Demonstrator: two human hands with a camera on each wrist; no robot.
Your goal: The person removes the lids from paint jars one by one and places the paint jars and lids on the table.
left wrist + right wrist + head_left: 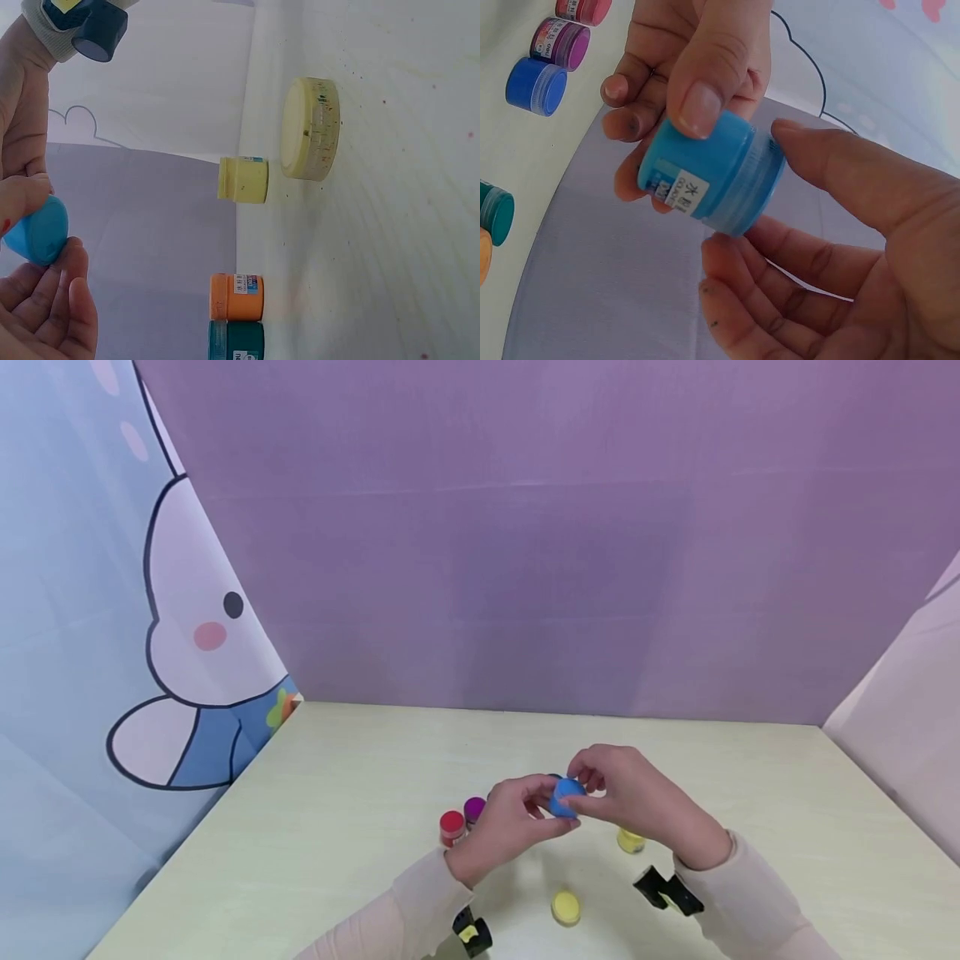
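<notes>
A light blue paint jar (712, 169) with a white label is held up above the table between both hands. My left hand (513, 814) grips the jar's body, its thumb lying along the side in the right wrist view. With thumb and fingertips, my right hand (630, 789) pinches the ribbed lid end (754, 184). The jar is tilted, and the lid sits on it. Below the hands, a yellow lid (566, 907) lies flat on the table, apart from a small yellow jar (246, 180) whose narrower neck shows.
On the white table (360, 760) stand red (452, 827), purple (561, 43) and dark blue (537, 87) jars. Orange (237, 297) and green (237, 341) jars stand side by side. A purple cloth backdrop (525, 568) rises behind the table.
</notes>
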